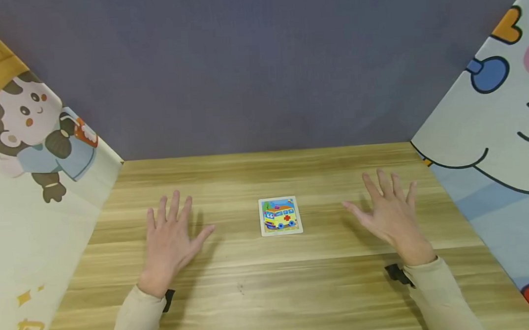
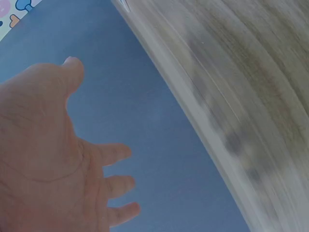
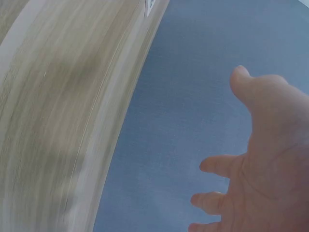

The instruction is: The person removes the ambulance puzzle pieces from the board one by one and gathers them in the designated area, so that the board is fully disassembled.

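A small square picture panel (image 1: 280, 216) with a white border lies flat near the middle of the table. It shows a yellow ambulance with a red cross; whether it is a card or a puzzle I cannot tell. To its left, my left hand (image 1: 168, 245) hovers palm down with fingers spread, holding nothing. On the other side my right hand (image 1: 393, 221) is likewise spread and holds nothing. Both hands are apart from the panel and cast shadows on the wood. Only a sliver of the panel (image 3: 150, 6) shows at the top of the right wrist view.
The wood-grain table (image 1: 253, 303) ends at a dark grey-blue back wall (image 1: 260, 71). Side panels with cartoon prints stand at the left (image 1: 50, 233) and at the right (image 1: 477, 175). A black strap piece (image 1: 398, 275) shows at the right cuff.
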A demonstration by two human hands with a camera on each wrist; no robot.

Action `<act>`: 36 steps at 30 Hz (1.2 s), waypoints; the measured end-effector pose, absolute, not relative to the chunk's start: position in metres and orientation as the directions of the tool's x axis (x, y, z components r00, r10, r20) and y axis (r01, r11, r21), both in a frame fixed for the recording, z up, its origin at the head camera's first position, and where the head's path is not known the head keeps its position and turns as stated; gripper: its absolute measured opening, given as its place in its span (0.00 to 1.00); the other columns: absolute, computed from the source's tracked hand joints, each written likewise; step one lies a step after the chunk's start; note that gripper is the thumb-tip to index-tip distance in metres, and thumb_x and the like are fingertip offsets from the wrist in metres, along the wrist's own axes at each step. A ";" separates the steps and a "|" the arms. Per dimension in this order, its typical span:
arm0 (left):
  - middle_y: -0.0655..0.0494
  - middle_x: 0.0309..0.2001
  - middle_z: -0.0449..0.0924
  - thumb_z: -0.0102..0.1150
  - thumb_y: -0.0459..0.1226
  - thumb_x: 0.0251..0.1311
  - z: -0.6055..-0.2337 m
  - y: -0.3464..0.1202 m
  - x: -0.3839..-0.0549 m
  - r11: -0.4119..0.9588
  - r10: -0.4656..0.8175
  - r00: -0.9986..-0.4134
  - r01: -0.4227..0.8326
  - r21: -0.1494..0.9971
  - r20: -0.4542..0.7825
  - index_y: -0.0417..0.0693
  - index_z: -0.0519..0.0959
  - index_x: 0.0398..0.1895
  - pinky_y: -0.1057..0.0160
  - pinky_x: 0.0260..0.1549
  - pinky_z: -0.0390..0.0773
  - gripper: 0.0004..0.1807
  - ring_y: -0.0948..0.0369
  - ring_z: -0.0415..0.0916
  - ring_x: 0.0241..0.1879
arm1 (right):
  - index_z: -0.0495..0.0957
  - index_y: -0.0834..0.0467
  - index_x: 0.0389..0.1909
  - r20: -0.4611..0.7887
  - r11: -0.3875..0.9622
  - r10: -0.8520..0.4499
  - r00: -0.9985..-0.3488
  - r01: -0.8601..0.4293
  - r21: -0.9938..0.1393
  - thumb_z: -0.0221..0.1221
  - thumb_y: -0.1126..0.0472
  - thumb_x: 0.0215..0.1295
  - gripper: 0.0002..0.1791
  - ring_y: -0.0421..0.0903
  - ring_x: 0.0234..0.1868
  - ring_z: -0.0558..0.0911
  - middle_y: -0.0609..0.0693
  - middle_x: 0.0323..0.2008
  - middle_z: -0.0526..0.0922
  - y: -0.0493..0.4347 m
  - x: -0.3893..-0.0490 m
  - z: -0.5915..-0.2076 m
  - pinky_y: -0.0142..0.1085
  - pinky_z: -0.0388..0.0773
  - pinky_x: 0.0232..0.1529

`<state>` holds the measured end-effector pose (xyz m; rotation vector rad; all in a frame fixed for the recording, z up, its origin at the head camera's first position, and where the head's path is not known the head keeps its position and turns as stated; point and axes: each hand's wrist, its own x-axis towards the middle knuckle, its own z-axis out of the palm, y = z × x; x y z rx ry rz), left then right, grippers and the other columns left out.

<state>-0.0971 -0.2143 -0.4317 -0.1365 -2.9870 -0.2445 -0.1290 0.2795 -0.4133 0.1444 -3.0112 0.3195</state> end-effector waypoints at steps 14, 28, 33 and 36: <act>0.37 0.86 0.49 0.52 0.71 0.68 -0.436 -0.208 -0.100 0.981 0.087 -0.985 0.111 0.158 0.152 0.45 0.60 0.84 0.26 0.80 0.42 0.53 0.34 0.43 0.84 | 0.55 0.53 0.86 0.127 0.972 -0.096 -0.987 -0.121 -0.202 0.49 0.21 0.71 0.54 0.80 0.82 0.46 0.70 0.84 0.49 0.279 -0.132 -0.418 0.83 0.25 0.73; 0.37 0.86 0.49 0.54 0.70 0.67 -0.436 -0.204 -0.105 0.981 0.097 -0.981 0.123 0.153 0.168 0.45 0.61 0.84 0.26 0.80 0.44 0.53 0.33 0.44 0.84 | 0.52 0.54 0.86 0.106 0.971 -0.097 -0.990 -0.118 -0.207 0.48 0.21 0.71 0.56 0.80 0.82 0.45 0.70 0.85 0.48 0.272 -0.137 -0.421 0.83 0.26 0.73; 0.38 0.87 0.46 0.51 0.71 0.68 -0.440 -0.202 -0.107 0.981 0.102 -0.984 0.123 0.149 0.145 0.45 0.60 0.84 0.27 0.81 0.44 0.53 0.34 0.43 0.85 | 0.52 0.54 0.86 0.100 0.971 -0.102 -0.990 -0.121 -0.205 0.48 0.20 0.71 0.56 0.79 0.82 0.44 0.70 0.85 0.46 0.269 -0.138 -0.423 0.83 0.26 0.73; 0.38 0.87 0.45 0.50 0.71 0.69 -0.441 -0.199 -0.108 0.980 0.106 -0.986 0.126 0.151 0.131 0.45 0.59 0.85 0.27 0.81 0.44 0.53 0.34 0.42 0.85 | 0.52 0.55 0.86 0.092 0.969 -0.113 -0.989 -0.130 -0.211 0.48 0.21 0.72 0.56 0.79 0.83 0.44 0.70 0.85 0.45 0.266 -0.138 -0.424 0.83 0.27 0.73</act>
